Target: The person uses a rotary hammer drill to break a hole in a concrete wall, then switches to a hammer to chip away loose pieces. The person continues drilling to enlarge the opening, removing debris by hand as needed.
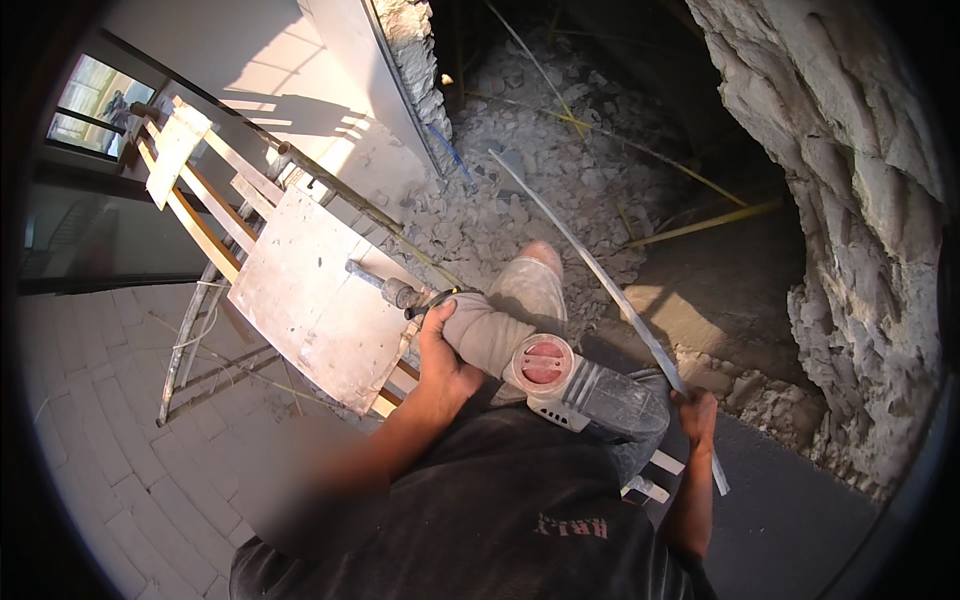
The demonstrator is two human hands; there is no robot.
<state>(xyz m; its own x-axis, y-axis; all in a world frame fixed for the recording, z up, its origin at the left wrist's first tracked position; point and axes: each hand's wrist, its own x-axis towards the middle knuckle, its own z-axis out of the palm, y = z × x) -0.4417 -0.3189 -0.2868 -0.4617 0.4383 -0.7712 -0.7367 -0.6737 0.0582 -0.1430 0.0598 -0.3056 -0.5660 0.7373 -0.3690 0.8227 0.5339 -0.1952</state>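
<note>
Your left hand (448,365) is partly closed and supports the front part of the dusty drill (500,345); its fingers are mostly hidden below. The drill lies between your two hands, in front of your dark shirt (500,500), with its bit pointing away to the left. Your right hand (696,415) is closed around a long metal strip (610,285), which stretches far forward. Beyond your left hand there is a stained board (320,290). Farther, ahead of both hands, you have broken rubble (620,170), and beyond your right hand rises a rough wall (840,200).
</note>
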